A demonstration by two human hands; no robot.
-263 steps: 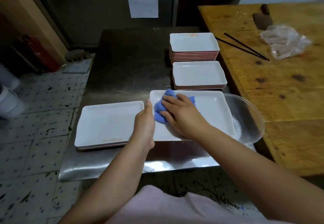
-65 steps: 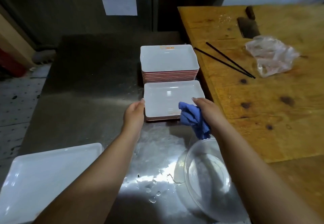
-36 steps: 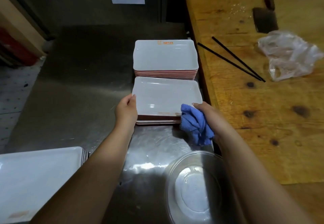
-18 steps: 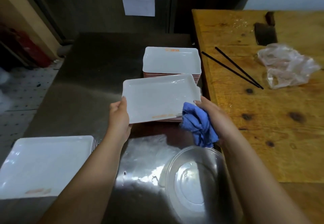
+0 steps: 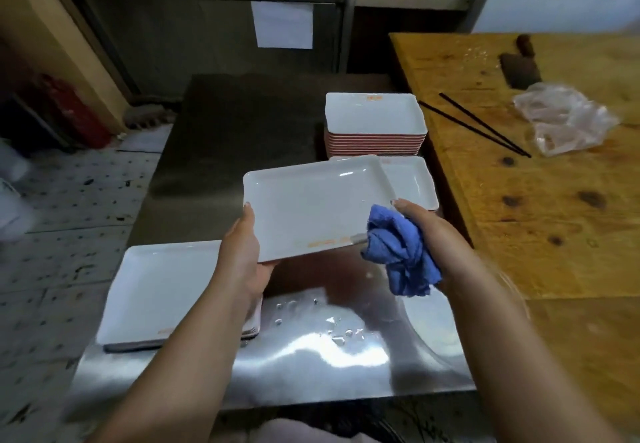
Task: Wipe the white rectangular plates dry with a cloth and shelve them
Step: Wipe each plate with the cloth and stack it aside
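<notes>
**Plate lifted between both hands above the steel bench**

The steel bench (image 5: 214, 137) carries the plates; a wooden bench (image 5: 540, 200) butts against its right side. On the steel one, water drops glint near the front edge.

Three groups of white rectangular plates rest there. The near-left stack (image 5: 156, 290) is low, its layers blurred and partly covered by the left forearm, so the count cannot be told. The far stack (image 5: 375, 113) shows roughly ten red-edged rims. Between it and the person lies a short stack (image 5: 415, 179), mostly hidden behind the lifted plate; its number is unclear.

One lifted plate (image 5: 311, 207) is held in the air, tilted, above the middle of the steel bench. The left hand (image 5: 242, 255) grips its near-left edge, thumb on top along the rim, fingers curled underneath. The right hand (image 5: 429, 231) pinches the near-right corner while clutching a bunched blue cloth (image 5: 398, 259), which hangs below the palm and covers that corner.

A clear bowl's rim (image 5: 426, 335) shows faintly under the right forearm, mostly hidden.

On the wooden bench lie one crumpled plastic bag (image 5: 564, 116), one dark cleaver (image 5: 519, 64) and two black chopsticks (image 5: 478, 123).
</notes>
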